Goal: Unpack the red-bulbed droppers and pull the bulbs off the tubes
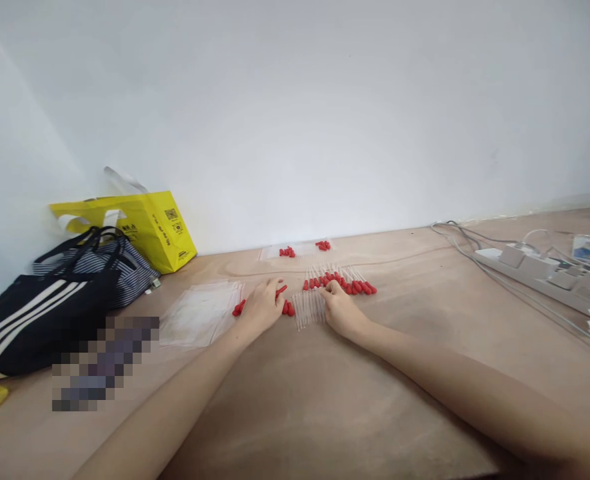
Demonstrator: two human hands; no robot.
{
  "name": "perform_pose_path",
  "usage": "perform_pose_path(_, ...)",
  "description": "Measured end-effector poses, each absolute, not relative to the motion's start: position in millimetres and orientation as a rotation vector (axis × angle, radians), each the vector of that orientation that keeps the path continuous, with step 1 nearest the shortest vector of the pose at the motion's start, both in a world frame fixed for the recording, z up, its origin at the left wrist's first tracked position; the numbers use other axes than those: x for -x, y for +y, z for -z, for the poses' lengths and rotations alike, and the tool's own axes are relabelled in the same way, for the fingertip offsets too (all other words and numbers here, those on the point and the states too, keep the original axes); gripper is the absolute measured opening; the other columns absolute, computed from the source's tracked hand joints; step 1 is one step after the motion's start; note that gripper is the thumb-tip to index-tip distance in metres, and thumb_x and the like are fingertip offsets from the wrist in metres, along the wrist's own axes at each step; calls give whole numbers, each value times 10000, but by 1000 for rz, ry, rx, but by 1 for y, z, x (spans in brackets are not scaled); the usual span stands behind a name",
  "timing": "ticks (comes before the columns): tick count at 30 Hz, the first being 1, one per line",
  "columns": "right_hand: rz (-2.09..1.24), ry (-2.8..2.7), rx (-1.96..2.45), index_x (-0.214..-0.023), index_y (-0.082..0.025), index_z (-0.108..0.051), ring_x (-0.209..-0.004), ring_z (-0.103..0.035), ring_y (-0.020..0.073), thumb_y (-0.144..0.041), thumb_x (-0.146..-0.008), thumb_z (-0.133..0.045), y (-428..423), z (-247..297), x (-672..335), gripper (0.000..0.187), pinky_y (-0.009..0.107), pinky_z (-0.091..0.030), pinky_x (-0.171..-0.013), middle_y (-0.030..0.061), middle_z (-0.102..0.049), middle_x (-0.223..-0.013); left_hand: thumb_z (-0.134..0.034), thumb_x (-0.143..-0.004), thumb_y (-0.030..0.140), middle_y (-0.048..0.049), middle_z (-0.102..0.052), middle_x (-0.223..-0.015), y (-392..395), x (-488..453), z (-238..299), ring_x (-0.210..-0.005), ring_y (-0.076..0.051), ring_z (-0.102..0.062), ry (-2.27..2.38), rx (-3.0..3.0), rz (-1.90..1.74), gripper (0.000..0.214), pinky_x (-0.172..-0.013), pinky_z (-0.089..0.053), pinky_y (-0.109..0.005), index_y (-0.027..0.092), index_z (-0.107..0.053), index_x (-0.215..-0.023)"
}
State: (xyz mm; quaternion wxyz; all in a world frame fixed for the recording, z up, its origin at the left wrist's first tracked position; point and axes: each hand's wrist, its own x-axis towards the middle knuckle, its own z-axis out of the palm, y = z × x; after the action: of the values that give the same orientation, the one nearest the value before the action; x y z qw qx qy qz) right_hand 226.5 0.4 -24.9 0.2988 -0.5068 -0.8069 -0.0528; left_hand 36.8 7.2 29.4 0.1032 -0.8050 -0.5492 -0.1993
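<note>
My left hand (262,308) is closed over a small pile of red rubber-like bulbs (288,309), with one red bulb (281,291) showing at its fingertips. Beside it lies a row of thin clear tubes (307,309), side by side. My right hand (343,310) touches the right end of this row with its fingers pinched; what they hold is hidden. Just beyond, a second row of clear tubes (357,273) lies with red bulbs (347,285) at the near ends.
Flat clear plastic bags (199,313) lie left of my left hand. Bags holding red-ended pieces (299,251) lie by the wall. A yellow bag (169,233) and dark striped bag (39,320) stand left. A power strip (545,273) with cables is at right.
</note>
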Motion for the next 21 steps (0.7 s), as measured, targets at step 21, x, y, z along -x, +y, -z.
perform_pose_path(21,313,-2118,1325,-824,-157,-589,-774,-492,169,-120,-759,-414,-17,21,-236,190,290,-309,-660,63,-556,-818,-485,-686,471,-85,-669,-802,66,-89,-31,-905,-260,-558,-1996,2292,232,318,-773,-385,-349,199,-646,-646)
